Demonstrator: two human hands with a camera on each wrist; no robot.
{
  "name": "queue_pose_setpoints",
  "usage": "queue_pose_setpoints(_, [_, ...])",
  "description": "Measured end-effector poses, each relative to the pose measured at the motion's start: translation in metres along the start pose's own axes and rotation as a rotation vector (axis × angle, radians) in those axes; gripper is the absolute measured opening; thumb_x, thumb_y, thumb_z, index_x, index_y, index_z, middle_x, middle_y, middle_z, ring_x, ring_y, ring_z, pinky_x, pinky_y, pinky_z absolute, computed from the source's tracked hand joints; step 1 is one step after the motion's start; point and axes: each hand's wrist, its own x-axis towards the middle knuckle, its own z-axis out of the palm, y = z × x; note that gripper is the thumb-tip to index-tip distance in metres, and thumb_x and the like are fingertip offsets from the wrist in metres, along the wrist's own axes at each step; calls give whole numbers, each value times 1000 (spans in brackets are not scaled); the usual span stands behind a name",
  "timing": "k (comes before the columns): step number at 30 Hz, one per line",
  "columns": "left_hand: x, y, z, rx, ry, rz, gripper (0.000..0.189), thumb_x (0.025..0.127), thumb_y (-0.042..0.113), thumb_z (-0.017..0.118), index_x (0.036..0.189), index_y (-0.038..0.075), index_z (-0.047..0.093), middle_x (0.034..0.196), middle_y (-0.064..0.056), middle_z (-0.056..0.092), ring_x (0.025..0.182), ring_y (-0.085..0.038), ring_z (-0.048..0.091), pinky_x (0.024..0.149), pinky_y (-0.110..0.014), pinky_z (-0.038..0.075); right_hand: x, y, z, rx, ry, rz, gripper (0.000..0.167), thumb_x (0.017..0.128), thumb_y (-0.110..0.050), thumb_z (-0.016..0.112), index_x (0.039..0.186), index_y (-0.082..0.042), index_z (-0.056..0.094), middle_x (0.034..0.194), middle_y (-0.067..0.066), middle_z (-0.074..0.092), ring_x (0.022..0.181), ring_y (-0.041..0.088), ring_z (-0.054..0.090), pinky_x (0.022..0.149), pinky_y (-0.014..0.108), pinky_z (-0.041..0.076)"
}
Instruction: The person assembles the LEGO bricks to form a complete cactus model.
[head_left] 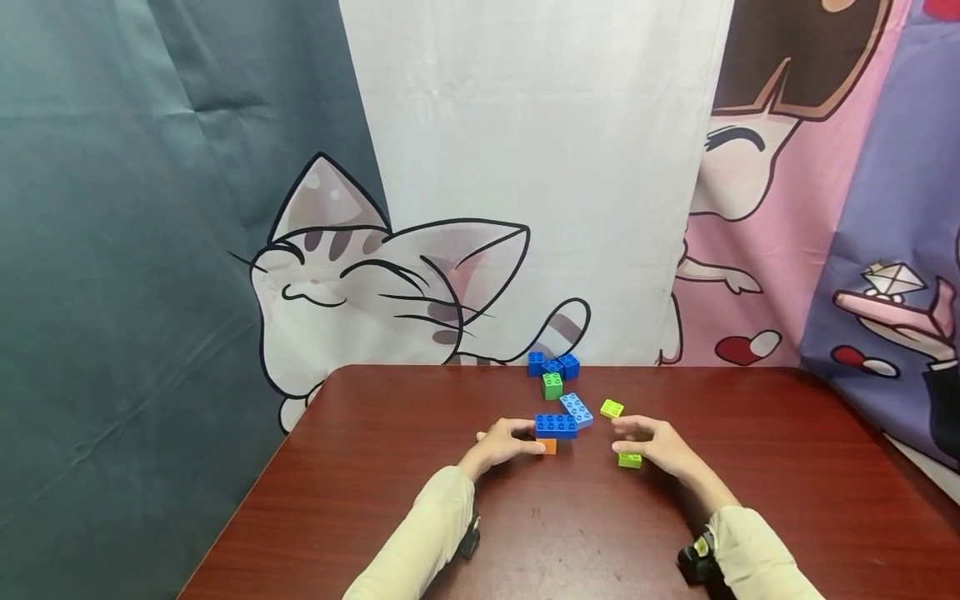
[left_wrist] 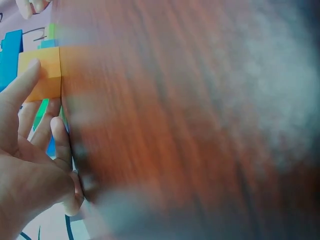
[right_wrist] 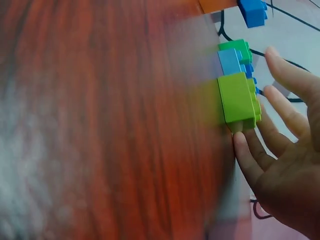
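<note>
My left hand (head_left: 504, 442) pinches an orange toy brick (head_left: 549, 447) on the table between thumb and fingers. In the left wrist view the thumb lies on the near face of this orange brick (left_wrist: 49, 82). A dark blue brick (head_left: 556, 427) with two rows of studs sits on top of it, jutting out to the right. Over to the right, my right hand (head_left: 663, 448) hovers around a small lime brick (head_left: 629, 461), fingers spread and loosely bent. The right wrist view shows the lime brick (right_wrist: 237, 100) near its fingertips, not gripped.
Behind the stack lies a light blue brick (head_left: 577, 409), with another lime brick (head_left: 612, 408) to its right. Farther back stand a green brick (head_left: 552, 386) and several dark blue bricks (head_left: 568, 367) near the far edge of the brown table (head_left: 337, 500). A printed curtain (head_left: 555, 167) hangs behind.
</note>
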Motion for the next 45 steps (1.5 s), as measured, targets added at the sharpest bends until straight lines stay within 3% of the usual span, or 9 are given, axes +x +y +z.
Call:
queue_pose_setpoints(6, [-1,0,-1,-9,5,-5,43,84,25,76,123,11,68,115,-7,71,122,-28,55,105,-73,10,-1,6,-4,2,-124,0,60,84,-19,75,132,8,52,128,27,61,119,35,59,83,14,48])
queue_pose_setpoints(19, [2,0,1,11,4,-4,39,82,27,78,118,13,70,109,-4,71,114,-23,58,93,-59,21,-3,10,-10,19,-199,-27,65,82,-13,76,134,12,46,133,36,53,120,38,55,82,14,49])
queue_pose_setpoints(28, [3,0,2,37,0,2,42,84,28,76,121,11,68,111,-5,70,115,-24,57,94,-59,21,-2,12,-9,4,-137,1,56,83,-15,75,129,8,55,128,30,59,101,12,58,79,18,50])
queue_pose_setpoints(38, [2,4,4,64,-5,4,43,86,29,74,124,11,67,111,-7,70,114,-25,58,93,-58,23,3,7,-6,-54,-16,71,54,85,-22,75,129,4,58,127,25,61,108,29,60,80,23,51])
queue_pose_setpoints(45, [1,3,3,58,0,0,44,85,28,75,124,10,66,113,-7,69,115,-25,57,95,-60,22,12,0,-1,-86,41,81,48,84,-21,76,123,3,62,124,26,62,102,26,59,80,26,50])
